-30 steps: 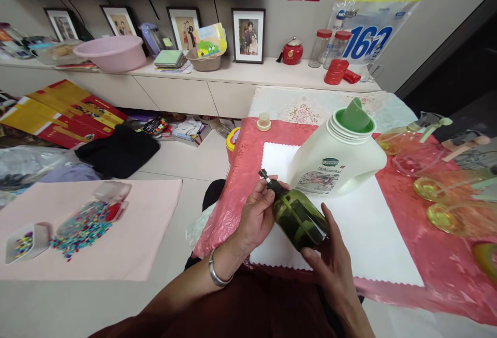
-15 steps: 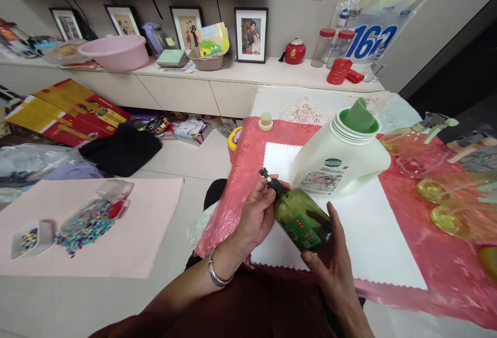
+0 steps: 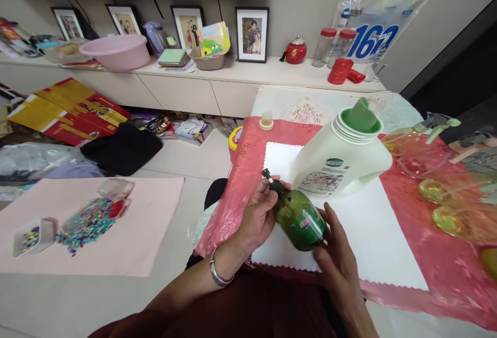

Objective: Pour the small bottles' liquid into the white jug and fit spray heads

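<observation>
A green pump bottle (image 3: 301,219) is tilted over the white mat, its black pump top (image 3: 274,182) pointing up and left. My left hand (image 3: 258,216) pinches the bottle at its neck, just under the pump. Around the bottle's base, my right hand (image 3: 337,255) is closed, the thumb underneath and the fingers partly hidden behind it. Just beyond my hands stands a large pale jug (image 3: 330,157) with its mouth uncapped and a green spout inside. A cream cap (image 3: 266,121) sits at the table's far left corner.
The white mat (image 3: 388,255) lies on a red plastic table cover (image 3: 419,224). Several tinted glass pitchers (image 3: 450,219) line the right side. To the left, a low pink-covered surface (image 3: 155,224) bears spilled colourful beads (image 3: 87,224). Behind runs a long cabinet (image 3: 233,76) with framed photos.
The green bottle has turned about its long axis, so its label has swung to the right. My right fingers have shifted round the base; my left hand stays at the neck.
</observation>
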Tool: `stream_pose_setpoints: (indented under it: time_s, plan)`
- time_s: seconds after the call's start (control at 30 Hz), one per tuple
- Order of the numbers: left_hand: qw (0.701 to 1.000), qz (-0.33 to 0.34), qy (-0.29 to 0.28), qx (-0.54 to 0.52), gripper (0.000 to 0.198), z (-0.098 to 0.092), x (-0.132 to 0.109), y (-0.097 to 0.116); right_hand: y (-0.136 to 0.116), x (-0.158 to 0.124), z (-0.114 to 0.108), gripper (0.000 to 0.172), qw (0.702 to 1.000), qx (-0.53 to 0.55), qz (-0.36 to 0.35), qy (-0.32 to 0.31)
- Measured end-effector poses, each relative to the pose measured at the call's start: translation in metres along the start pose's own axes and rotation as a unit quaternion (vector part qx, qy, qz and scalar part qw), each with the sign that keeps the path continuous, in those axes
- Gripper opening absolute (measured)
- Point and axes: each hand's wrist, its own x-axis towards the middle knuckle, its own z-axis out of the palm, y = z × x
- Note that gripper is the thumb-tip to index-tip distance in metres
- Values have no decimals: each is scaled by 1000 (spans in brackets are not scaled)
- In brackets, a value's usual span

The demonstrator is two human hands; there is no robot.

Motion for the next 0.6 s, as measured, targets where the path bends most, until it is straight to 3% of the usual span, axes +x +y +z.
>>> stream_pose_setpoints:
  time_s: [0.07, 0.13, 0.3, 0.4, 0.5, 0.6]
  plan:
    - [1000, -3, -6, -4, 40, 1, 0, 0, -2, 0, 0, 85, 995, -81, -58, -14]
    - [1000, -12, -15, -5, 39, 1, -1, 2, -1, 1, -1, 88, 992, -108, -70, -4]
    - [998, -44, -34, 2, 41, -1, -2, 10, 10, 6, -1, 83, 992, 109, 55, -33]
    - [997, -46, -53, 11, 43, -1, -2, 16, 16, 10, -2, 76, 980, 174, 62, -72]
    - [997, -24, -57, 42, 41, 0, 5, 31, 15, 13, -7, 68, 994, 79, 44, -58]
    - [995, 41, -45, 80, 40, 2, 25, 55, 12, 16, -14, 56, 999, -47, -7, 23]
